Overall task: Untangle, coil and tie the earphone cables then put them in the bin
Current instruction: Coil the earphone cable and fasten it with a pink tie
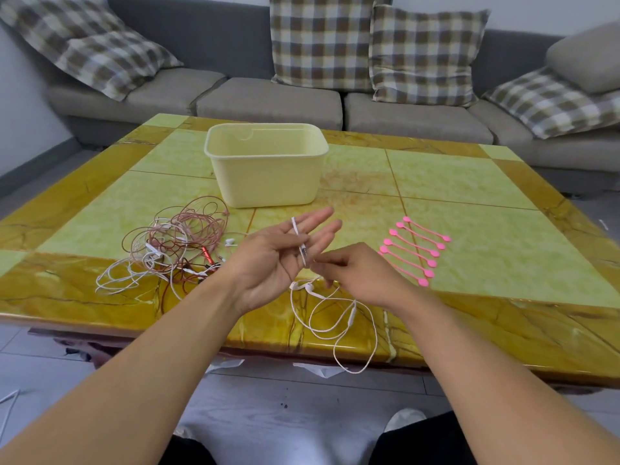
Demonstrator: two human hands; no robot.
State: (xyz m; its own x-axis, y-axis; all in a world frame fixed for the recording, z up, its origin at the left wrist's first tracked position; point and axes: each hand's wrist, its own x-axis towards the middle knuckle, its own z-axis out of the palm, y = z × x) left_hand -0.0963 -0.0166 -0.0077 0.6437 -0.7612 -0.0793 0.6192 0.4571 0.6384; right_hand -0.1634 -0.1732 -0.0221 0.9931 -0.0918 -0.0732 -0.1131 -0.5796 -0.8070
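thin white earphone cable [339, 317] trails down toward the body from left hand [281, 260], flat-fingered; right hand [352, 273] pinches it just beside

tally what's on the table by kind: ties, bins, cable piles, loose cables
Pink ties: 7
Bin: 1
Tangled cable pile: 1 (cables inside too knotted to count)
Separate white earphone cable, plug end lying across the left hand, pinched by the right hand: 1
Total: 10
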